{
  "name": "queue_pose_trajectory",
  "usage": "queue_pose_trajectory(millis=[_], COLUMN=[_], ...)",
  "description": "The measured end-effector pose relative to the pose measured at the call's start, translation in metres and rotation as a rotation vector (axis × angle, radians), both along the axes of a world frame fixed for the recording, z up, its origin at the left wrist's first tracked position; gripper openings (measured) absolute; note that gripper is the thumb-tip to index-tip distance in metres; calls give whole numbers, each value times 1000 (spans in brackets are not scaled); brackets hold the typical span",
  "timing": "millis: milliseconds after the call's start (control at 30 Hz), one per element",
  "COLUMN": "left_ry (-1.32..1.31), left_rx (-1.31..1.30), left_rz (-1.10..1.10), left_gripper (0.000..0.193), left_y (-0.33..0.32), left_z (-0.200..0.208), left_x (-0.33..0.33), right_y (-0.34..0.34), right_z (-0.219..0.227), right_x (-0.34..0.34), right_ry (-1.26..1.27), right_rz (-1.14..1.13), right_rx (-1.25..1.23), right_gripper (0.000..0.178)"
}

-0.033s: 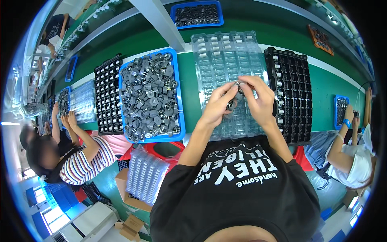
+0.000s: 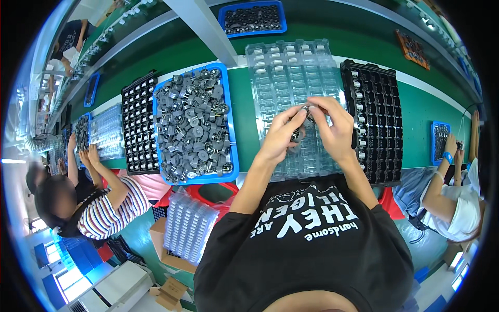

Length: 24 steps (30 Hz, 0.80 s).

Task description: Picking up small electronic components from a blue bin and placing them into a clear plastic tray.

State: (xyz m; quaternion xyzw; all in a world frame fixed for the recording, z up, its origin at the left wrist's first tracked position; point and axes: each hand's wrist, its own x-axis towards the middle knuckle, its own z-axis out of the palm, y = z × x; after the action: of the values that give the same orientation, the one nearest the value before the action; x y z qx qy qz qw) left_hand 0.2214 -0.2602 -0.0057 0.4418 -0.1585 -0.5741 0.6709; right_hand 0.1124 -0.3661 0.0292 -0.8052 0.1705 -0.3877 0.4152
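Observation:
My left hand (image 2: 282,134) and my right hand (image 2: 337,126) meet over a clear plastic blister tray (image 2: 291,67) on the green table. Both pinch a small grey metal part (image 2: 307,109) between their fingertips. My left hand also cups a few dark small parts (image 2: 297,136) in its palm. A blue bin (image 2: 232,156) heaped with several grey round parts (image 2: 195,122) lies left of my hands. Just right of my right hand is a black compartment tray (image 2: 378,122), with small parts in its left column.
Left of the blue bin lies another black tray (image 2: 138,125). A person in a striped shirt (image 2: 112,208) works at the left; another person (image 2: 453,200) sits at the right. A second blue bin (image 2: 252,18) lies at the far edge. Clear trays (image 2: 187,226) are stacked below.

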Motion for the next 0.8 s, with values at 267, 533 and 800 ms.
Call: queue_pose_trajectory(millis=[267, 533, 800], left_ry=[166, 166, 210], left_rx=[-59, -41, -83], left_rz=[83, 64, 134], left_gripper=[25, 26, 31], left_y=[-2, 0, 2], left_z=[-5, 5, 5], left_x=[2, 9, 7], right_y=[-7, -13, -5], right_z=[-1, -7, -11], right_x=[5, 2, -5], right_ry=[-43, -15, 55], right_rz=[101, 111, 54], right_rx=[-169, -234, -30], right_gripper=[21, 23, 27])
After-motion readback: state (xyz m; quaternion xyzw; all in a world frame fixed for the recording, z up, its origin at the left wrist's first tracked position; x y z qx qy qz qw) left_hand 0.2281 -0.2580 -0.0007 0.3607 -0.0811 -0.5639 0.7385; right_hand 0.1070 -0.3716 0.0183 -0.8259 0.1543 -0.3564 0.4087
